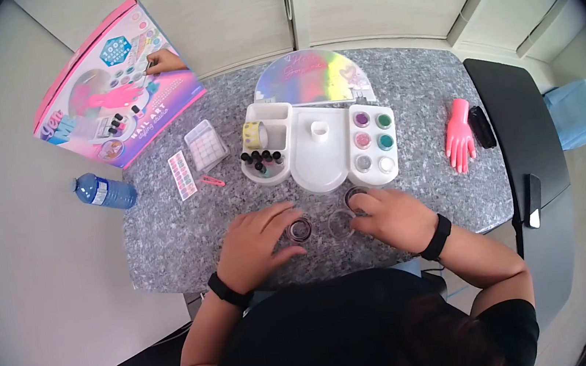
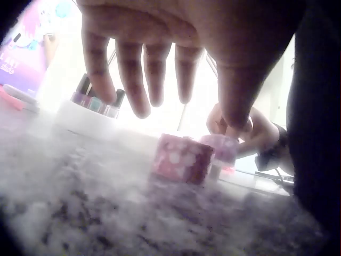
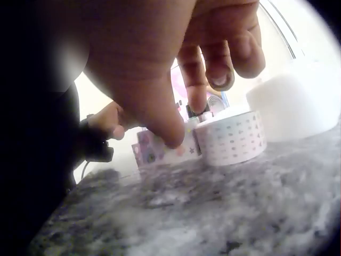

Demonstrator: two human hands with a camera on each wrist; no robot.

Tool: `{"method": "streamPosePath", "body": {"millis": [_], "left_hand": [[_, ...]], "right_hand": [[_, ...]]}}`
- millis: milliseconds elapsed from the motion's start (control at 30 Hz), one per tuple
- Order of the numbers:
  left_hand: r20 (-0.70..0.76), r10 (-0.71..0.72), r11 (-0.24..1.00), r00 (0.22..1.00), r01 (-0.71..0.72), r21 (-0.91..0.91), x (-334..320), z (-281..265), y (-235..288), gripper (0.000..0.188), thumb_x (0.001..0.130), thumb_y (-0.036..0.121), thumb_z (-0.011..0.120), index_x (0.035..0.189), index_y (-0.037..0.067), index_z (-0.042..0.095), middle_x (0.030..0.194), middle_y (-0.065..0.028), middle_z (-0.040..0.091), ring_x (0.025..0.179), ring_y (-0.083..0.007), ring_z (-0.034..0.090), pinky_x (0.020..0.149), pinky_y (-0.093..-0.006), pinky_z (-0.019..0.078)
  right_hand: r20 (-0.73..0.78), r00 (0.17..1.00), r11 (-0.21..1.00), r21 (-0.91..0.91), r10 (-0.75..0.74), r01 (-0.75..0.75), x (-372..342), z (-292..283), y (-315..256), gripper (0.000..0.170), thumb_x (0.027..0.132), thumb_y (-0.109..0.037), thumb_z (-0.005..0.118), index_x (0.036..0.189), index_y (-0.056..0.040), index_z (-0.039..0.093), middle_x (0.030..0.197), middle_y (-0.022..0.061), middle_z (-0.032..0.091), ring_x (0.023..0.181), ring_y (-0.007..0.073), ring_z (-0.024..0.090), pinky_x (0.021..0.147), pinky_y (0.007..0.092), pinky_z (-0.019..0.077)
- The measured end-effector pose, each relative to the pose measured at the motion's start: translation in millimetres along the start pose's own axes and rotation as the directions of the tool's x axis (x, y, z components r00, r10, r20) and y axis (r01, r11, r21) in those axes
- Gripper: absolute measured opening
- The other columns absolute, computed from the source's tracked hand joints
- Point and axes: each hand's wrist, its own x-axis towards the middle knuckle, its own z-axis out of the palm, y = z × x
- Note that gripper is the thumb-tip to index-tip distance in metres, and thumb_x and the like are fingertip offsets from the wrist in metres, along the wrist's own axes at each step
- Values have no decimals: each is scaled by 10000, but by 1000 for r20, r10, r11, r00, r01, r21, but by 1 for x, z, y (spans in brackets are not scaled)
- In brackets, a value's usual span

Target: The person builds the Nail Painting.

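Note:
Beside a small roll of pink patterned tape (image 1: 300, 230), my left hand (image 1: 253, 246) hovers with fingers spread. The left wrist view shows those fingers hanging straight above the pink roll (image 2: 180, 160). My right hand (image 1: 393, 220) is at two more rolls. Its thumb is at the edge of a clear roll with small stars (image 1: 341, 224), and its fingertips overlap a dark-edged roll (image 1: 355, 196). In the right wrist view the thumb (image 3: 166, 130) lies in front of the starry roll, while a pale dotted roll (image 3: 232, 138) stands beyond the fingertips.
Ahead is a white organiser (image 1: 319, 165) with polish bottles (image 1: 260, 159), a yellow roll (image 1: 254, 135) and glitter pots (image 1: 363, 141). A pink model hand (image 1: 460, 137) lies right. Left are a box (image 1: 118, 87), water bottle (image 1: 105, 193), sticker sheet (image 1: 182, 175) and clear case (image 1: 206, 146).

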Motion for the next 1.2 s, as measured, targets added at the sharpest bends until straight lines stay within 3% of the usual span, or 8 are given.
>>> {"method": "streamPosePath", "body": {"millis": [233, 433, 533, 867, 933, 1067, 1167, 1200], "left_hand": [[-124, 250, 968, 960, -251, 11, 6, -1, 12, 508, 820, 279, 939, 1289, 199, 758, 1575, -79, 659, 1262, -308, 699, 1059, -470, 543], [-131, 175, 982, 976, -163, 97, -5, -2, 0, 236, 819, 155, 895, 1015, 148, 764, 1569, -83, 666, 1274, -316, 694, 1069, -477, 546], [-144, 142, 979, 979, -117, 168, -13, -6, -4, 223, 825, 179, 901, 988, 144, 752, 1571, -83, 664, 1277, -314, 692, 1071, -481, 545], [-115, 89, 990, 989, -74, 124, -19, -2, -14, 275, 851, 233, 899, 1077, 161, 760, 1522, -54, 695, 1263, -305, 700, 1076, -476, 534], [-52, 95, 993, 994, -91, 74, -20, 3, -18, 344, 866, 260, 897, 1170, 166, 765, 1469, -30, 726, 1238, -294, 715, 1075, -468, 533], [-50, 62, 998, 997, -62, 10, -18, 4, -16, 444, 885, 285, 891, 1287, 162, 747, 1444, -17, 741, 1216, -283, 726, 1083, -466, 532], [-64, 44, 999, 997, -44, 1, -17, 3, -13, 513, 904, 302, 883, 1366, 151, 720, 1426, -22, 751, 1213, -282, 729, 1096, -466, 530], [-62, 49, 999, 997, -49, -5, -17, 4, -13, 521, 910, 297, 882, 1379, 147, 713, 1413, -29, 759, 1210, -285, 731, 1100, -466, 530]], "right_hand": [[-194, 970, 980, 99, -149, 171, 22, -4, -17, 226, 893, -155, 716, 1118, -166, 736, 1252, -2, 674, 1049, 195, 681, 844, 359, 600], [-201, 967, 985, 43, -156, 167, 40, 9, -26, 207, 923, -161, 687, 1128, -180, 710, 1148, -26, 659, 997, 177, 668, 802, 342, 584], [-176, 976, 988, 63, -130, 143, 45, 14, -27, 217, 936, -161, 672, 1149, -183, 706, 1107, -11, 636, 1002, 190, 671, 808, 352, 585], [-141, 987, 989, 111, -81, 98, 49, 28, -29, 241, 957, -170, 668, 1194, -178, 709, 1146, 6, 651, 1047, 218, 687, 849, 383, 604], [-92, 994, 980, 186, -59, 76, 47, 31, -27, 279, 938, -168, 765, 1213, -162, 721, 1269, 11, 696, 1102, 242, 709, 887, 405, 609], [-170, 984, 971, 221, -50, 87, 44, 26, -29, 248, 970, -174, 713, 1217, -149, 722, 1212, 14, 693, 1096, 232, 720, 850, 406, 619], [-229, 973, 973, 218, -19, 71, 30, 12, -22, 278, 940, -192, 779, 1201, -120, 711, 1187, 45, 700, 1066, 271, 737, 834, 427, 618], [-189, 979, 978, 204, 75, -36, 25, 6, -19, 289, 924, -197, 802, 1184, -115, 705, 1160, 62, 700, 1042, 289, 738, 828, 434, 616]]}}
